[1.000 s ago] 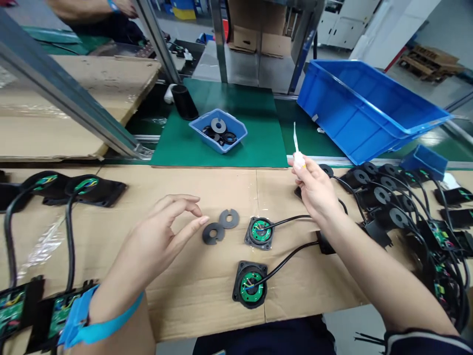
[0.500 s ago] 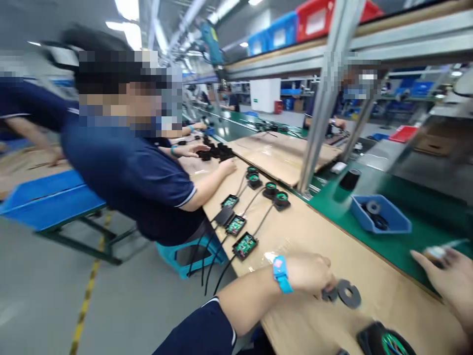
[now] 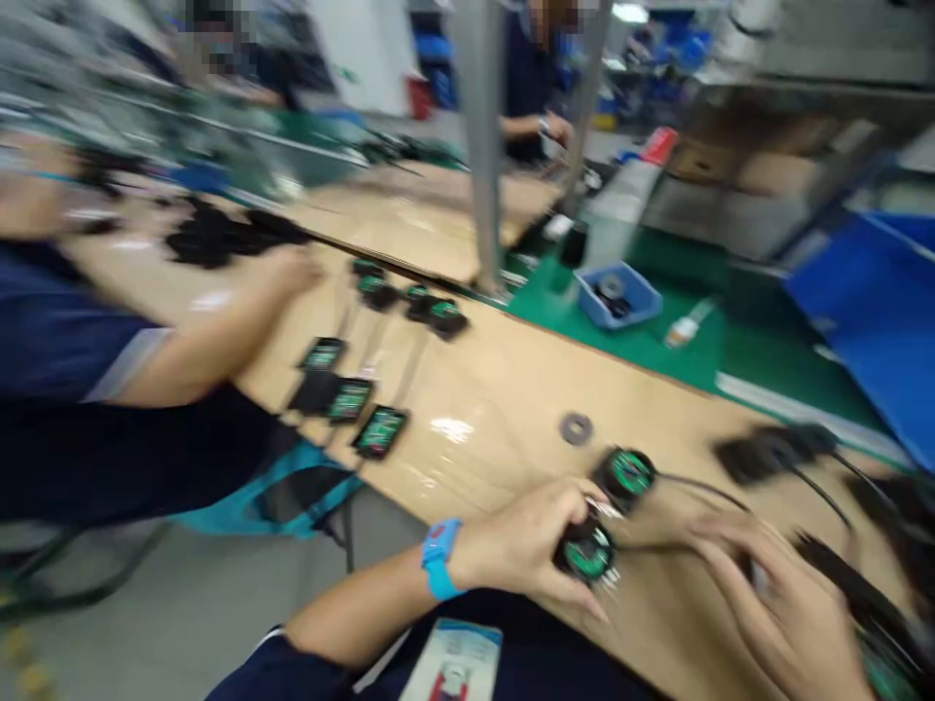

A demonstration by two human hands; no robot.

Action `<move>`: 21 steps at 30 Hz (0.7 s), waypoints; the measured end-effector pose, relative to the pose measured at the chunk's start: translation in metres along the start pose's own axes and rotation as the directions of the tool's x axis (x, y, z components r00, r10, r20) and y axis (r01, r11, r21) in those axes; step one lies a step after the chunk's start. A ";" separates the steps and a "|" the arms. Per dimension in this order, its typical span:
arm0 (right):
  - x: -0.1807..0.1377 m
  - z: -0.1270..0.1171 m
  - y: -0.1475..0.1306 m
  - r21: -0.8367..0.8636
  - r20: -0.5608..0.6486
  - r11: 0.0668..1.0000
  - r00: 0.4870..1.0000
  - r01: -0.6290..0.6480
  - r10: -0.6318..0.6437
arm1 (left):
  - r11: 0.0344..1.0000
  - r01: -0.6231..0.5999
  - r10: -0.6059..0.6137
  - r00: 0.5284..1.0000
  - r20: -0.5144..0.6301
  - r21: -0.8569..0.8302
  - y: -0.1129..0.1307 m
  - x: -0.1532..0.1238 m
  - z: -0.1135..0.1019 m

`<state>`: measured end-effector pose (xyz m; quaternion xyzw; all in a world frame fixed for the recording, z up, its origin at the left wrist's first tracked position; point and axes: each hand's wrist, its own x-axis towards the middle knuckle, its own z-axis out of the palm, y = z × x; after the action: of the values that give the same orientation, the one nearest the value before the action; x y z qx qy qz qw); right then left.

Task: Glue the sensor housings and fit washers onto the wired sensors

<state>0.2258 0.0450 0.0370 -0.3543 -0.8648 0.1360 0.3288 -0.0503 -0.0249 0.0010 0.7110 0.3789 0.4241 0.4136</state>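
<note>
My left hand (image 3: 530, 540) is closed around the side of a round black housing (image 3: 584, 553) with a green circuit board inside, thumb and fingers on opposite sides. A second such housing with a green board (image 3: 632, 472) lies just beyond it, a dark cable (image 3: 705, 484) running from it to the right. My right hand (image 3: 781, 594) is low over the table at the right, fingers curled together; a small greyish thing shows between them, too blurred to name. A flat grey ring (image 3: 577, 428) lies beyond the housings.
Small black boxes with green boards (image 3: 380, 431) are cabled to round housings (image 3: 445, 316) on the cardboard-covered table (image 3: 504, 380). A blue bin (image 3: 635, 304) and a small bottle (image 3: 683, 331) stand on the green mat. A co-worker's arm (image 3: 219, 331) reaches in from the left.
The view has turned right and down. My left hand has gone from the grey rings to a round housing. My right hand has left the bottle on the green mat and come nearer me.
</note>
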 end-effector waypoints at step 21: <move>-0.025 0.021 0.000 0.133 0.076 0.988 0.993 0.077 -0.088 | 0.953 0.136 -0.077 0.973 -0.215 0.271 0.001 -0.022 0.016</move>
<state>0.2252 0.0276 0.0098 -0.2902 -0.8807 0.1928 0.3208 -0.0433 -0.0488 -0.0090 0.6946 0.5138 0.4124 0.2890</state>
